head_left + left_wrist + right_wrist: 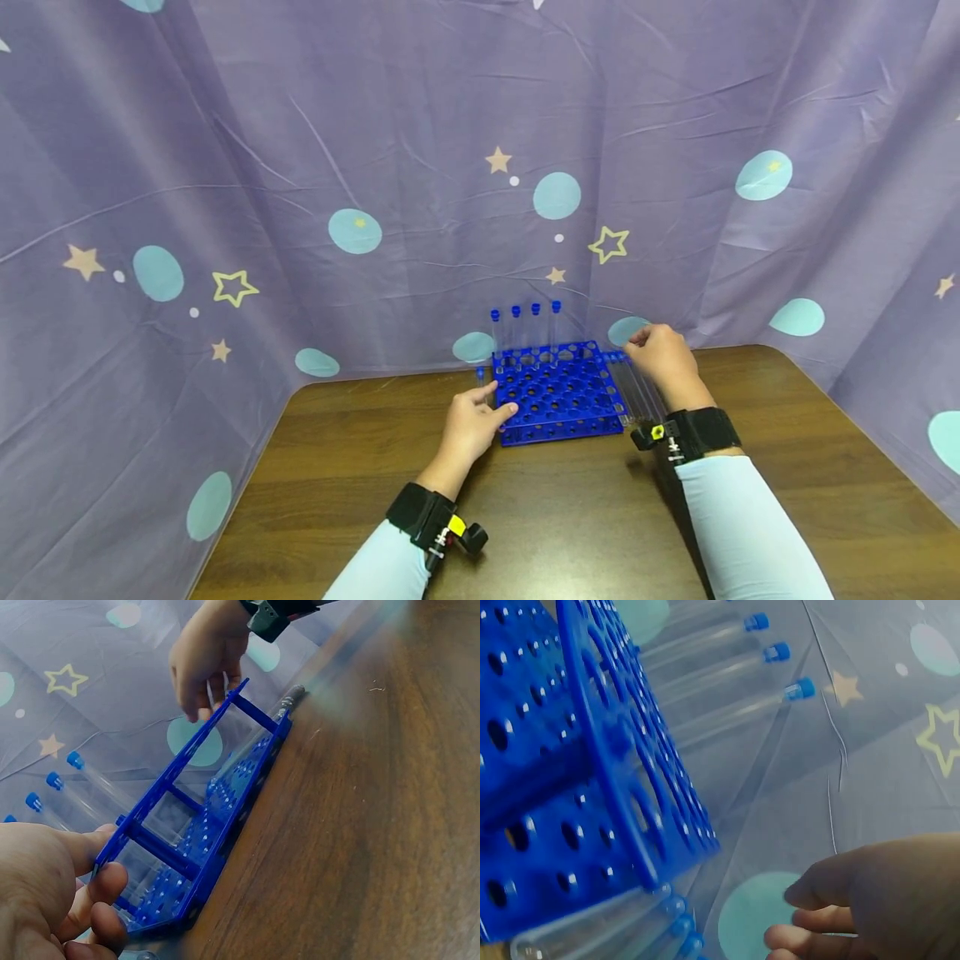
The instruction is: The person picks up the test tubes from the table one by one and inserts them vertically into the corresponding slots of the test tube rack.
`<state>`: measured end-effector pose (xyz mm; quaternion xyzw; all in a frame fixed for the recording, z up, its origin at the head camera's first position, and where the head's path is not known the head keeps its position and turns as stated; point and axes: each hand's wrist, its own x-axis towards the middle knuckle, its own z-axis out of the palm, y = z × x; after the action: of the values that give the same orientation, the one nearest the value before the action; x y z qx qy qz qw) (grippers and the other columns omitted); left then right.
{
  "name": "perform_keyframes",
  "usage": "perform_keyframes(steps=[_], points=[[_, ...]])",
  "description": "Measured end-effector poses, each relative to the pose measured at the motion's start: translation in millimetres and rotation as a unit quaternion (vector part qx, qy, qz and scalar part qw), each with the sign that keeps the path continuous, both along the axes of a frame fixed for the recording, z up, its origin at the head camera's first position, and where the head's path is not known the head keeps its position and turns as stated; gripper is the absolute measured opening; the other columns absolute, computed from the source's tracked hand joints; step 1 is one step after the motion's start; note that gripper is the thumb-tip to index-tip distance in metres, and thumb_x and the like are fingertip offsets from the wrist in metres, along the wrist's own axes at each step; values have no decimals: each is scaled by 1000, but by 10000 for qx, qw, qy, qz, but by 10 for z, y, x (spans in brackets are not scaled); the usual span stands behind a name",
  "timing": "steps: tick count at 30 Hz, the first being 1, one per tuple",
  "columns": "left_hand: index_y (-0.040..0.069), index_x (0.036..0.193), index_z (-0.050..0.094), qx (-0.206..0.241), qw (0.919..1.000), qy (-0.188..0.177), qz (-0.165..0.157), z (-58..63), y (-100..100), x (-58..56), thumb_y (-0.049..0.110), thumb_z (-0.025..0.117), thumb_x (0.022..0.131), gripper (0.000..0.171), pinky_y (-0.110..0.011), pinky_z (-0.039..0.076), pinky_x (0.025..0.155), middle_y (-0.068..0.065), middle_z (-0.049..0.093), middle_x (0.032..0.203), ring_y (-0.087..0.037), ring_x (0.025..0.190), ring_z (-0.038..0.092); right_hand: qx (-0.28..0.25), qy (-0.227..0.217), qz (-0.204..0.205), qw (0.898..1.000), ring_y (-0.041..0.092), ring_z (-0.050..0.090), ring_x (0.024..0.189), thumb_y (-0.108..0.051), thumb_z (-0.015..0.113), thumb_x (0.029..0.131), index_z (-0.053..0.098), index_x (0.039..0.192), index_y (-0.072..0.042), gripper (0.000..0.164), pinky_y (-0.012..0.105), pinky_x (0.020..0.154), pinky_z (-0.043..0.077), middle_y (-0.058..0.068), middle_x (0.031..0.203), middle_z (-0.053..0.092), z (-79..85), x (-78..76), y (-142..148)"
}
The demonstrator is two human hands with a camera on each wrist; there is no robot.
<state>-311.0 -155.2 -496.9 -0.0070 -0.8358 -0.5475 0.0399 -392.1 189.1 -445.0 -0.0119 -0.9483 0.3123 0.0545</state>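
Observation:
A blue test tube rack (558,396) stands on the table. Several clear test tubes with blue caps (536,325) stand upright in its back row. My left hand (468,427) holds the rack's left edge, with thumb and fingers on either side of the upper plate (150,799). Over the right end of the rack hovers my right hand (663,360), fingers loosely bent and nothing between them in the right wrist view. Below it, several loose capped test tubes (636,387) lie side by side against the rack's right side.
Another blue-capped tube (481,375) shows at the rack's left side, partly hidden by the left hand. Behind the wooden table (555,517) hangs a purple curtain (450,108) with stars and dots, close to the back edge.

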Motion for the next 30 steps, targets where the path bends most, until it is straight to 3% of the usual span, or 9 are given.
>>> perform_keyframes(steps=[6,11,23,26,30], points=[[1,157,66,-6,10000,-52,36,10,5,7,20,88,101,63,-23,34,49,9,53,54,-7,50,43,296,-98,164,9994,51,75,122,-27,68,101,81,128,-1,40,68,103,60,26,134,79,-93,-7,134],[0,157,66,-37,10000,-47,41,1,11,9,20,88,102,62,-23,34,49,9,52,54,-7,50,44,344,-363,366,9981,55,71,130,-27,68,104,79,134,2,43,70,111,57,30,142,74,-189,-37,242],[2,157,66,-43,10000,-75,10,12,8,-2,21,89,102,63,-24,35,49,8,53,55,-8,50,44,214,-765,470,9957,57,69,131,-32,76,102,78,129,7,47,68,116,54,35,140,73,-257,-69,354],[2,158,66,-23,10000,-75,15,19,5,1,21,88,102,63,-24,36,50,4,58,56,-9,50,45,179,-832,475,9952,56,70,130,-35,78,100,79,126,6,49,67,115,55,34,139,74,-277,-109,386],[1,157,66,-40,10000,-39,-5,11,3,6,21,88,102,63,-25,36,50,3,59,57,-9,50,45,243,-743,507,9957,43,74,102,-35,79,97,81,101,-1,35,58,95,61,22,107,79,-358,-177,466]])
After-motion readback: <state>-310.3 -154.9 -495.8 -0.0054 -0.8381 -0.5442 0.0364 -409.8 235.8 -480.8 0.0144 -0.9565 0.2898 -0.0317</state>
